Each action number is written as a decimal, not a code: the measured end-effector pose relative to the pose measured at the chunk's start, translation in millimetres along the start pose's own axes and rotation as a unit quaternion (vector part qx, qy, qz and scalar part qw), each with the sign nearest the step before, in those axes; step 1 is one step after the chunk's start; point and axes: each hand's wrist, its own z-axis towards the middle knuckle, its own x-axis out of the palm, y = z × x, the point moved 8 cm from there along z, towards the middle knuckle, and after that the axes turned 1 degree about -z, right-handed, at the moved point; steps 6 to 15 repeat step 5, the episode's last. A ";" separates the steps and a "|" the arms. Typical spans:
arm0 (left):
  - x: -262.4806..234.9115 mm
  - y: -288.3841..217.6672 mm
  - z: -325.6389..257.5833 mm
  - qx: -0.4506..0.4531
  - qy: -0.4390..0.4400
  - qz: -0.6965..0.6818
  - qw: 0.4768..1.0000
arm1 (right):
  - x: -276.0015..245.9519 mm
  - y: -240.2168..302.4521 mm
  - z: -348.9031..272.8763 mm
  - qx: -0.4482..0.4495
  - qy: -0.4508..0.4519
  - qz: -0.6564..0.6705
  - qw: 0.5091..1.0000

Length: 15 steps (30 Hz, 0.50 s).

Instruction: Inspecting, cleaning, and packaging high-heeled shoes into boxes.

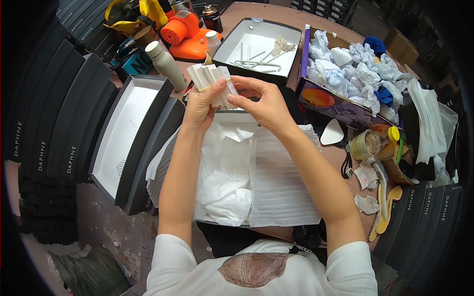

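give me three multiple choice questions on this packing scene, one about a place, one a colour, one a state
1. Where is the box of crumpled white paper?
A. far right of the table
B. by the person's left elbow
C. under the tissue

2. What colour is the small fan?
A. green
B. orange
C. white

3. How are the small white packets held?
A. lying loose on the table
B. by the right hand alone
C. gripped in the left hand, right hand fingering one

Answers: 1 A, it sits at upper right; 2 B, its body is orange; 3 C, both hands meet on the stack.
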 end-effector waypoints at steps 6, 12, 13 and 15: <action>-2.8 -2.3 -5.2 0.031 0.012 0.004 0.999 | 3.7 3.6 -11.2 0.073 0.018 0.087 0.993; -2.8 -2.3 -5.2 0.031 0.012 0.004 0.999 | 3.7 3.6 -11.2 0.073 0.018 0.087 0.993; -2.8 -2.3 -5.2 0.031 0.012 0.004 0.999 | 3.7 3.6 -11.2 0.073 0.018 0.087 0.993; -2.8 -2.3 -5.2 0.031 0.012 0.004 0.999 | 3.7 3.6 -11.2 0.073 0.018 0.087 0.993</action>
